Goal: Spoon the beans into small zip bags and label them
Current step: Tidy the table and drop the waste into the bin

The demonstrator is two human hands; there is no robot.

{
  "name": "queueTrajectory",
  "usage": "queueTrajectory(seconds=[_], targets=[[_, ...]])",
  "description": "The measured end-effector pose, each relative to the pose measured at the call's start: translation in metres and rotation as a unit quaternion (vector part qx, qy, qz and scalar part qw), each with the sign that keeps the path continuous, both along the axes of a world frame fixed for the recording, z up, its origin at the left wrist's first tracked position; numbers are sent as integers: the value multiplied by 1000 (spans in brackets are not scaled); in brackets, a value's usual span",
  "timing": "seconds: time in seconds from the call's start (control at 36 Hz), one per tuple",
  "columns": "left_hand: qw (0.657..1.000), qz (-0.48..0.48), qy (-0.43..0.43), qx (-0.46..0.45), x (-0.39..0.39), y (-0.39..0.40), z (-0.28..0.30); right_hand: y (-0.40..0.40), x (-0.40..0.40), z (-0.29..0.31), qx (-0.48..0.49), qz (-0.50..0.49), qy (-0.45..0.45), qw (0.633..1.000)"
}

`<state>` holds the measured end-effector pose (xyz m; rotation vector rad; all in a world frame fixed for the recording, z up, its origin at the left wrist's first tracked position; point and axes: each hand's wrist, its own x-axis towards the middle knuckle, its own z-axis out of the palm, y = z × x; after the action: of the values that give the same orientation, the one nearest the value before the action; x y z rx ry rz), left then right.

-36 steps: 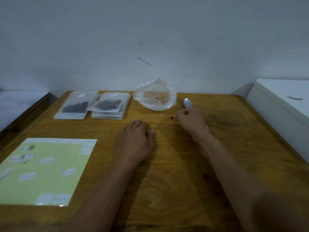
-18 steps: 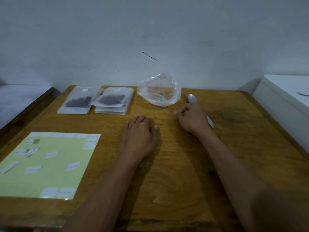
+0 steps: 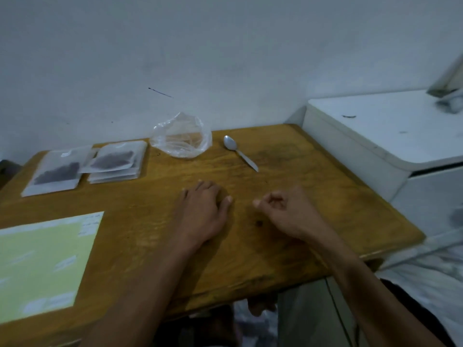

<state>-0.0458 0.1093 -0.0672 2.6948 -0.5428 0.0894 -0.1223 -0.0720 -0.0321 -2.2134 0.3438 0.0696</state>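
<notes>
A wooden worktop stands against a pale wall, with a white cabinet-like unit close by its right edge. At the back, near the wall, lies a crumpled clear plastic bag, open and apparently without beans in it, though its folds make that hard to tell. Just right of it, apart from it, one metal spoon lies flat with its bowl toward the wall and its handle pointing toward the near right; nothing touches it. Left of the plastic bag are the small zip bags: one filled zip bag with a dark patch of beans lies alone on the far left, and beside it a second filled zip bag rests on top of a low stack of flat zip bags, whose number cannot be counted. At the near left lies one yellow label sheet with several small white labels on it, too blurred to count or read. The left hand rests palm down on the bare wood in the middle, fingers relaxed and spread, holding nothing. The right hand sits just beside it, apart from it, its fingers curled loosely inward with the thumb forward, and nothing can be seen in it. Nothing lies between the two hands and the spoon.
</notes>
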Motion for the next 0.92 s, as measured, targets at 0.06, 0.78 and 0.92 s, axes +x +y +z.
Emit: queueTrajectory(seconds=[0.06,0.78,0.92], targets=[[1000,-19,11,5,-3,-11,-1,-6,-14,-4,-54,27,-14,998],[996,-90,-18,8,-25,-81,-2,-30,-45,-17,392,-190,-138,889],[986,-169,-3,-6,-45,-138,-2,-73,-77,-18,655,-246,-168,695]])
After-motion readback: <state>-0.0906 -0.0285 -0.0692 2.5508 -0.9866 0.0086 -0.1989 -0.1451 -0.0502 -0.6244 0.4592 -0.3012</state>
